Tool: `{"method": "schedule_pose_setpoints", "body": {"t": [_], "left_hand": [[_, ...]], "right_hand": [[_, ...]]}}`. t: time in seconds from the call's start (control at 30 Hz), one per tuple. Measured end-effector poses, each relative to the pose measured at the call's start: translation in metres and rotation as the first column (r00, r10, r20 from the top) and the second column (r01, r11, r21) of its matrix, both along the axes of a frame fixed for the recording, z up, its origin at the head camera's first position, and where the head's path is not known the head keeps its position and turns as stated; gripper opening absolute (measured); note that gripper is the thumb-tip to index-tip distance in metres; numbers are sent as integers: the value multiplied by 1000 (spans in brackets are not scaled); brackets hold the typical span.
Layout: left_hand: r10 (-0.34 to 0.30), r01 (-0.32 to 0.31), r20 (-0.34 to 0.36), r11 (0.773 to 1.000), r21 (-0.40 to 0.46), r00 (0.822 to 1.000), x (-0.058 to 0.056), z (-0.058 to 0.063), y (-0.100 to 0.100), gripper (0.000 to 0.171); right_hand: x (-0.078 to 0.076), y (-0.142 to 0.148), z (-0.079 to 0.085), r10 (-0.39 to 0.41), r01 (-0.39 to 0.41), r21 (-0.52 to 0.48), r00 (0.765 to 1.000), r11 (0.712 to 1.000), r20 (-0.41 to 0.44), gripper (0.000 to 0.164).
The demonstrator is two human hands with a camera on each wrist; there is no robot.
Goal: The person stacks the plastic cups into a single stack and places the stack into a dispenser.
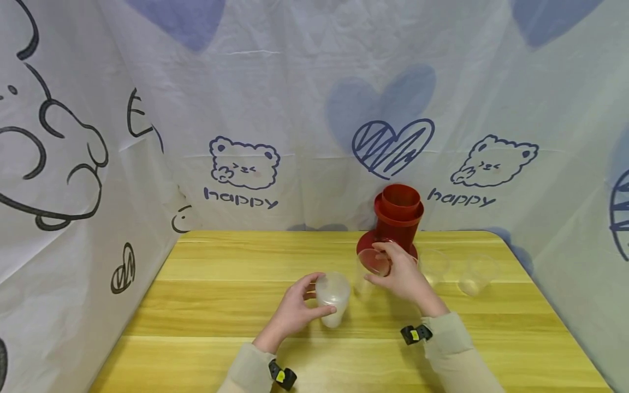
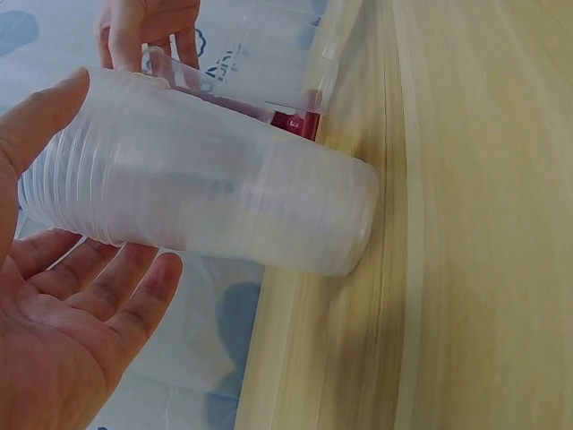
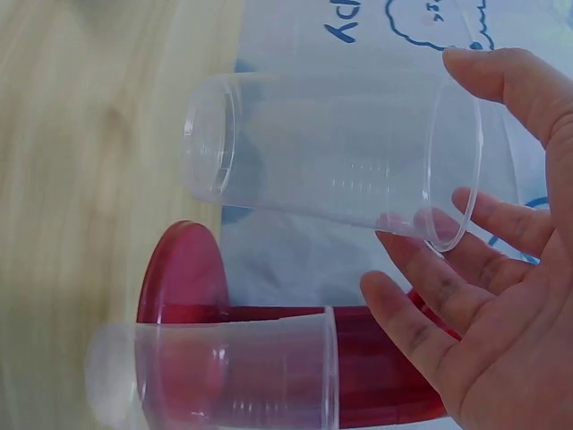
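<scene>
A stack of clear plastic cups (image 1: 332, 297) is in my left hand (image 1: 294, 311), which grips it near the rims. In the left wrist view, the thumb lies on one side of the stacked cups (image 2: 206, 175) and the fingers on the other. My right hand (image 1: 404, 277) holds a single clear plastic cup (image 3: 313, 152) by its rim, thumb and fingertips on opposite sides. Whether that cup's base touches the table cannot be told. Just beyond the right hand stands a red cylindrical container (image 1: 399, 210) on a round red base.
Two more clear cups, a nearer one (image 1: 432, 267) and one farther right (image 1: 475, 277), stand on the wooden table (image 1: 221, 305). A white printed cloth (image 1: 304, 109) hangs behind the table and along its sides.
</scene>
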State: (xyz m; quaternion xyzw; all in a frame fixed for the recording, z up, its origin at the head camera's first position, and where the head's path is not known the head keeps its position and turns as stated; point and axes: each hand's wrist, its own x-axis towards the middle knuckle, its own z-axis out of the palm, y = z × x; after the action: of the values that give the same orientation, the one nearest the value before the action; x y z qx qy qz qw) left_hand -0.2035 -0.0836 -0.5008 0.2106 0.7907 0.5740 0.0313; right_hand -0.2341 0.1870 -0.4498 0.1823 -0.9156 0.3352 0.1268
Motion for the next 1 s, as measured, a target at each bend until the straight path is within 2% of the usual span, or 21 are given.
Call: {"method": "schedule_pose_setpoints", "body": {"t": [0.23, 0.33, 0.6, 1.0], "left_hand": [[-1, 1, 4, 1000, 14, 1000, 1, 1, 0, 70], [-4, 3, 14, 1000, 30, 1000, 1, 1, 0, 71], [-6, 5, 28, 998, 58, 1000, 3, 2, 0, 72], [0, 0, 22, 1000, 31, 1000, 2, 0, 0, 72]], "right_hand": [[3, 2, 8, -3, 16, -109, 993, 994, 116, 66], [4, 3, 11, 4, 16, -147, 990, 989, 141, 68], [7, 0, 18, 4, 25, -203, 990, 979, 139, 70], [7, -3, 25, 11, 14, -258, 995, 966, 96, 75]]}}
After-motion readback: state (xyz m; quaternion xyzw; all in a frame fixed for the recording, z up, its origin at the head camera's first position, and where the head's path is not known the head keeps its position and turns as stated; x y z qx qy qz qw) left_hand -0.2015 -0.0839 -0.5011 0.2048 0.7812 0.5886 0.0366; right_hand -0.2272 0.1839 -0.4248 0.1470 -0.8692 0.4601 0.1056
